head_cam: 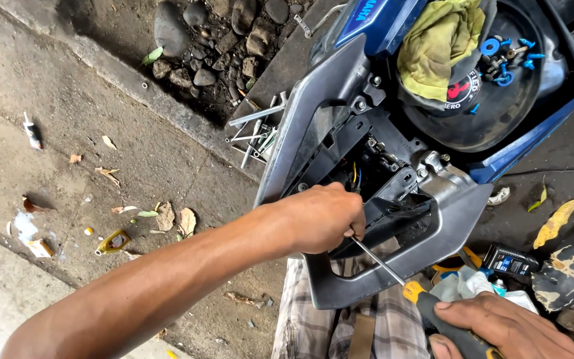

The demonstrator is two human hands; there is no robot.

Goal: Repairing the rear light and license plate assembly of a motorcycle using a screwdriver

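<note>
My left hand (323, 216) is curled into a fist at the open rear end of a blue scooter, pressed against the grey grab rail (340, 100) and pinching the metal shaft of a screwdriver (380, 262). Its tip is hidden behind my fingers, near black plastic parts and coloured wires (357, 174). My right hand (499, 327) grips the screwdriver's yellow and black handle (433, 309) at the lower right. The shaft slants up and left from it.
A yellow-green rag (440, 43) and blue bolts (506, 63) lie in the black under-seat tub (499, 119). Wrenches (255, 136) rest on the ground left of the scooter, stones (214, 40) beyond. A small yellow bottle (113, 242) and dry leaves lie on the concrete.
</note>
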